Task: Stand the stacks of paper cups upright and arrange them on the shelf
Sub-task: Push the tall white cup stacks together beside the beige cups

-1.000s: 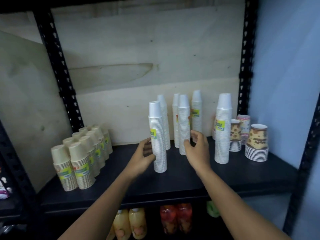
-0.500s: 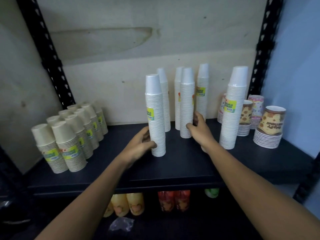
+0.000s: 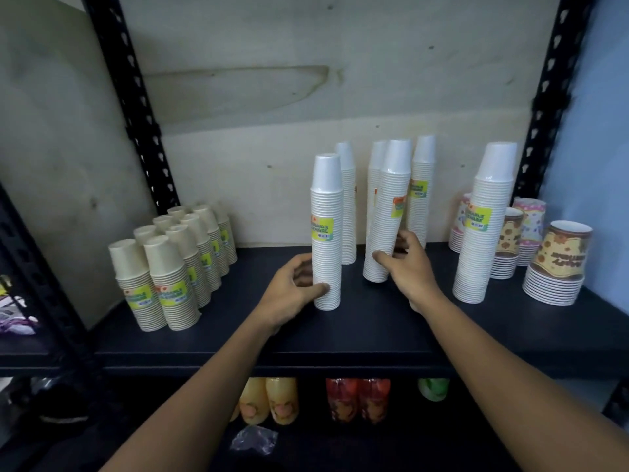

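The left hand grips the front stack low; it stands upright on the shelf. The right hand grips a leaning stack near its base. I would straighten it slowly, so the back stacks are not knocked.

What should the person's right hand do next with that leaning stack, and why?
Probably tip the leaning stack upright, flat on the shelf: the right hand grips it low, its top tilts right, while the left hand holds the front stack, already upright.
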{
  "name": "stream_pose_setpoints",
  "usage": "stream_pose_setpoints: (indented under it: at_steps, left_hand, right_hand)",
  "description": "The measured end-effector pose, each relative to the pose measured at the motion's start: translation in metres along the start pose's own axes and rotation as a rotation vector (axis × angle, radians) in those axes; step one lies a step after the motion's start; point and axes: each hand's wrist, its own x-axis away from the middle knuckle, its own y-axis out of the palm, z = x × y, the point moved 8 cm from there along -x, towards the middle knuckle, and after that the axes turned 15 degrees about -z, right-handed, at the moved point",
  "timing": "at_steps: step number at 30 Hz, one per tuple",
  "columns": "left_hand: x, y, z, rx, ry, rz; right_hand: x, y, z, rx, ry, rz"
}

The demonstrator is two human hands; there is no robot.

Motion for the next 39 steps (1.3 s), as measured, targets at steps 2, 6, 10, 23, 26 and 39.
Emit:
stream_pose_setpoints:
  at_steps: [2,6,10,23,26,39]
  left_hand:
    - [0.007,-0.011,0.001,-0.023,0.004,0.061]
    - [0.021,-0.044,0.002,-0.064,0.009,0.220]
    - [0.034,-0.079,-0.004,-0.023,0.004,0.351]
    - [0.021,-0.110,-0.037,-0.042,-0.014,0.471]
    - [0.015,-0.114,-0.044,-0.019,0.008,0.493]
    - [0.022,-0.116,-0.051,0.042,0.036,0.500]
  right_hand:
    - [0.007,0.013,-0.011,0.001,-0.025,0.000]
    - [0.012,0.044,-0.031,0.026,-0.064,-0.027]
    - [0.015,0.087,-0.046,0.075,-0.074,-0.063]
    - [-0.002,0.167,-0.036,0.243,-0.148,0.015]
    - [-0.009,0.171,-0.036,0.263,-0.156,0.043]
    - [-0.027,0.184,-0.031,0.257,-0.181,0.024]
